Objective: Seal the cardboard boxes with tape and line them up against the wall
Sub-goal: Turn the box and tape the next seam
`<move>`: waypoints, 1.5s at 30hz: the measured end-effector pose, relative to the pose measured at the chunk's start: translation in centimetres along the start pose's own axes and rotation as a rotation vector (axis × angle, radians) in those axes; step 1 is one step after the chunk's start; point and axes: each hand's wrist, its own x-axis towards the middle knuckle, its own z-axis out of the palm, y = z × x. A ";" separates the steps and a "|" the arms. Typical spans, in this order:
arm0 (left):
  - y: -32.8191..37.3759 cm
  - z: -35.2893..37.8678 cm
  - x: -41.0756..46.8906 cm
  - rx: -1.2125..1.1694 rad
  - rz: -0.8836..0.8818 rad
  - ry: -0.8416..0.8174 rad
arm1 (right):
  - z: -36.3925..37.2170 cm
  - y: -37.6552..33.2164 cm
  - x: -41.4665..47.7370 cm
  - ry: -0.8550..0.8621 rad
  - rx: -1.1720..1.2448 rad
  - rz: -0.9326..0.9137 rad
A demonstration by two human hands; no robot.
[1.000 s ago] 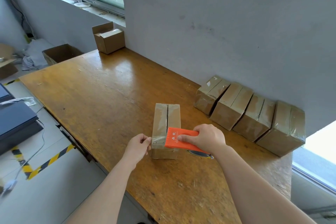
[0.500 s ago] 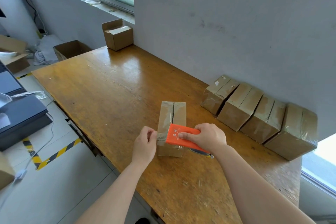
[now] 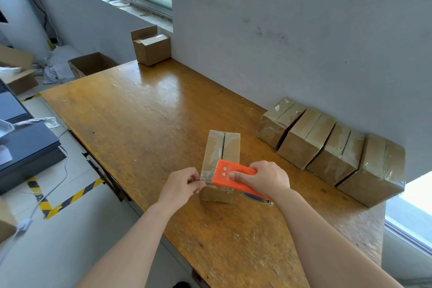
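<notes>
A small cardboard box [image 3: 222,147] stands near the front of the wooden table [image 3: 145,114], with clear tape running along its top seam. My right hand [image 3: 268,179] grips an orange tape dispenser [image 3: 230,174] laid across the box's near end. My left hand [image 3: 183,186] pinches the tape's end at the box's near left corner. Several taped boxes [image 3: 327,147] stand in a row against the grey wall [image 3: 304,42] on the right.
An open-flapped box [image 3: 152,47] sits at the table's far end by the wall. Beyond the table stands an open carton [image 3: 91,65] on the floor. Black flat items [image 3: 25,147] and yellow-black floor tape [image 3: 70,199] lie to the left.
My left hand has closed in on the box's near left corner and now pinches the tape there. The dispenser has barely moved, and the view has shifted slightly.
</notes>
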 end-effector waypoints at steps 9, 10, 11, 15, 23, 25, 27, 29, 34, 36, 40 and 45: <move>0.5 0.0 -0.2 0.286 0.098 0.025 | 0.2 0.3 0.3 0.000 0.010 -0.002; 0.6 0.0 -0.2 0.347 0.117 0.043 | 0.2 0.3 0.3 -0.003 0.009 -0.001; 0.7 0.0 -0.2 0.418 0.144 0.067 | 0.3 0.3 0.3 -0.004 0.007 -0.001; 0.9 -0.8 -0.2 0.572 0.164 0.130 | 0.4 0.4 0.4 0.004 0.003 -0.010; 2.2 -0.7 1.4 -0.096 -0.237 -0.047 | 0.4 0.0 0.6 -0.002 -0.011 -0.005; 3.3 0.1 1.5 -0.219 -0.253 0.057 | 0.4 -0.1 0.7 -0.002 -0.013 -0.005; 4.1 1.6 1.3 -0.275 -0.284 0.051 | 0.4 -0.3 0.7 -0.001 -0.019 -0.008; 4.0 2.6 1.2 -0.327 -0.342 0.028 | 0.5 -0.4 0.7 -0.001 -0.018 -0.014; 2.0 3.0 1.4 -0.059 -0.194 0.016 | 0.2 0.5 0.6 -0.052 0.054 -0.020; 1.5 3.1 1.7 0.044 -0.157 0.040 | 0.2 1.0 0.4 -0.059 0.075 -0.013; 1.2 3.0 2.7 0.171 -0.094 0.038 | 0.7 2.2 0.1 -0.032 0.101 -0.001; 1.4 2.7 3.8 0.217 -0.073 0.035 | 0.8 3.1 0.3 0.006 0.118 -0.003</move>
